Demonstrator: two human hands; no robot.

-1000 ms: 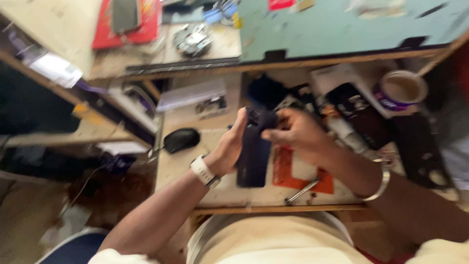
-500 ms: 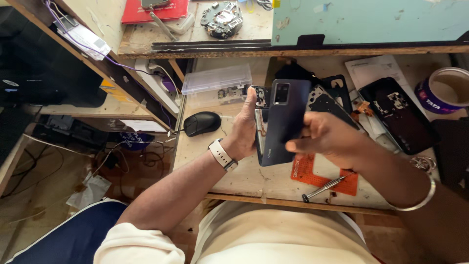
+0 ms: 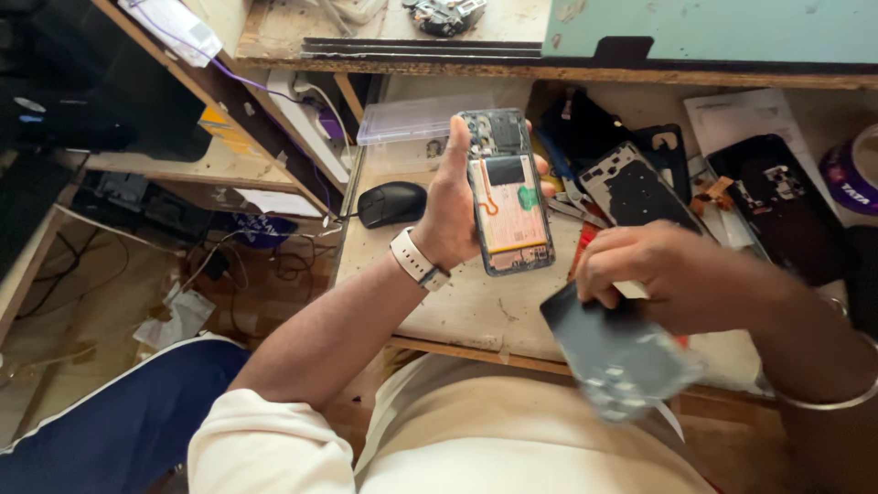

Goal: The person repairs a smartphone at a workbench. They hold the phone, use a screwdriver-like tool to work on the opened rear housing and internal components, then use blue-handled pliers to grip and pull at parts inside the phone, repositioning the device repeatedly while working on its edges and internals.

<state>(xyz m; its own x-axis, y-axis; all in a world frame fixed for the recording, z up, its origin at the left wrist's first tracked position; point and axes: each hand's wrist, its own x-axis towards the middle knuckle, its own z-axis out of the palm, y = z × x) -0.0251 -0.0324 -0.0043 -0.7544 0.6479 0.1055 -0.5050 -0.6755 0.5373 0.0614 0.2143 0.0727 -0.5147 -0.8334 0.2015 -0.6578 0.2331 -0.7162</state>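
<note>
My left hand holds an opened smartphone upright above the wooden bench, its battery and circuit board showing. A white watch sits on that wrist. My right hand grips the phone's removed dark back cover, lower and to the right, near my lap. The cover is blurred. A metal bangle circles my right wrist.
A black mouse lies left of my left hand. A clear plastic box sits behind it. Other phone covers and parts crowd the bench's right side, with a tape roll at the far right. Cables hang on the left.
The back cover has come off the phone. My right hand has carried it down and to the right, while my left hand keeps the opened phone raised.
</note>
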